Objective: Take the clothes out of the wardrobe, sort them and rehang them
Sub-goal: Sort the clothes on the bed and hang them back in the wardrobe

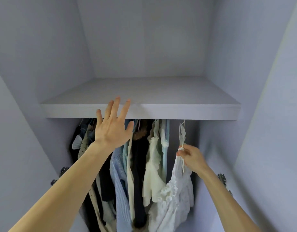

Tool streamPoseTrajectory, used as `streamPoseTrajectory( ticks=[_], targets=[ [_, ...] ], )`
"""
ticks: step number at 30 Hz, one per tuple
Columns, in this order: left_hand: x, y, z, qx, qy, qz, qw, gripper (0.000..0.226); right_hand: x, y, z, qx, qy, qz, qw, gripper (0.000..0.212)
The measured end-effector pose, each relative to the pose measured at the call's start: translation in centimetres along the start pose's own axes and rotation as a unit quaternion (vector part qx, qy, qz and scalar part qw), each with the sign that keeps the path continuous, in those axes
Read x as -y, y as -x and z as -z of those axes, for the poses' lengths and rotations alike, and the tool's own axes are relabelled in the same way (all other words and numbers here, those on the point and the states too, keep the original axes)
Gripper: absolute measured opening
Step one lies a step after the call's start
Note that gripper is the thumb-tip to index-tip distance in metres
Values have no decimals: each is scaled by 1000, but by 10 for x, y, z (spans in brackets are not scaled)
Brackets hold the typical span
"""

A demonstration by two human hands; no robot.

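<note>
Up front, the left hand (113, 129) is spread wide with straight fingers, its tips over the front edge of the shelf (178, 111) — holding nothing. Below, the right hand (192, 158) pinches the white lace top (176, 195) at its hanger, set apart from the packed clothes (127, 173), with bare space beside the wardrobe's right wall (216, 148).

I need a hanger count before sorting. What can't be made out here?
Head view:
- Rail and most hanger hooks: hidden behind the shelf.
- Leftmost clothes: partly covered by the left hand and forearm.
- Hems: cut off by the bottom edge.
- Whether the right hand pinches the white top by strap or hanger: too blurred.
</note>
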State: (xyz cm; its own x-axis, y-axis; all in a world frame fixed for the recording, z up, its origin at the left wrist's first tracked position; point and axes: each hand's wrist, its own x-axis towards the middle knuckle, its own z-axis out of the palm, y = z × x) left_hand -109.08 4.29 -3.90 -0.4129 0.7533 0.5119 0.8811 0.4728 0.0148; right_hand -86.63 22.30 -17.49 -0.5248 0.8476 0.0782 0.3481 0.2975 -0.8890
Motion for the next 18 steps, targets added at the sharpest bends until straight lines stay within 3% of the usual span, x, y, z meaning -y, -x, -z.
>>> streamPoseTrajectory(
  ticks=[11, 18],
  targets=[
    [-4, -28, -72, -33, 73, 40, 996, 72, 12, -89, -5, 0, 81, 24, 996, 23],
    [-3, -31, -81, -44, 57, 47, 996, 75, -21, -101, -43, 32, 121, -10, 992, 20]
  ],
)
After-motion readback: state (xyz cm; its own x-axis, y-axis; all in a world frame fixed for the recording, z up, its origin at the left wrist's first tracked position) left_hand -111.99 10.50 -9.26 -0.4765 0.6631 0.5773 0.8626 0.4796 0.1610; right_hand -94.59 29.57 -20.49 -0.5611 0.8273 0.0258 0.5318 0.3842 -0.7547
